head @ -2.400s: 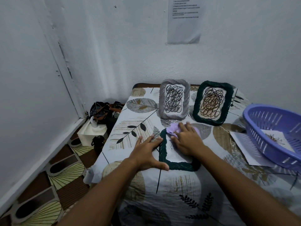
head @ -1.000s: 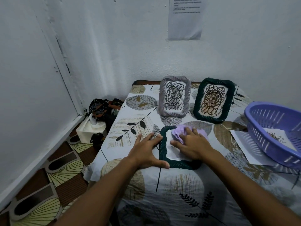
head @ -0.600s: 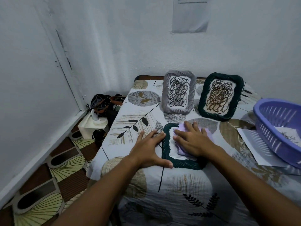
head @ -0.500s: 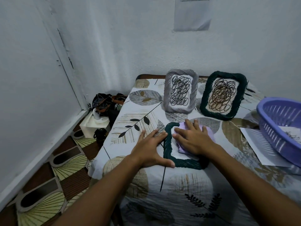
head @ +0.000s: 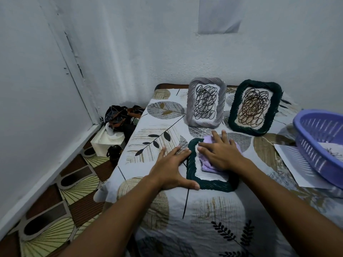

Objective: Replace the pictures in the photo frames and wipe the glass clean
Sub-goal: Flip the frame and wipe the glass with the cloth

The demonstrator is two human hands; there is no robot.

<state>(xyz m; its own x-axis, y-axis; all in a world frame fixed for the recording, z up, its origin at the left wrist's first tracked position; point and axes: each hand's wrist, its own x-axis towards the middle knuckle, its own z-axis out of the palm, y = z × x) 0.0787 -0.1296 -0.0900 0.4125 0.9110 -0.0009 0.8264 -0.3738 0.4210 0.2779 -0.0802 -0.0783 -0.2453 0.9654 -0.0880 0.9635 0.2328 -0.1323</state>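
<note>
The green frame (head: 193, 175) is lying flat on the table (head: 204, 216), in front of two standing frames. The right hand (head: 220, 154) is pressing a purple cloth (head: 207, 163) on its glass with straight fingers. The left hand (head: 171, 171) is resting flat just beside the frame, thumb touching its edge.

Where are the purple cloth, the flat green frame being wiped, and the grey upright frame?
purple cloth (head: 207, 165): head view, on the fold showing under the right hand.
flat green frame (head: 211, 184): head view, on its near woven rim.
grey upright frame (head: 220, 106): head view, on its right woven rim.
</note>
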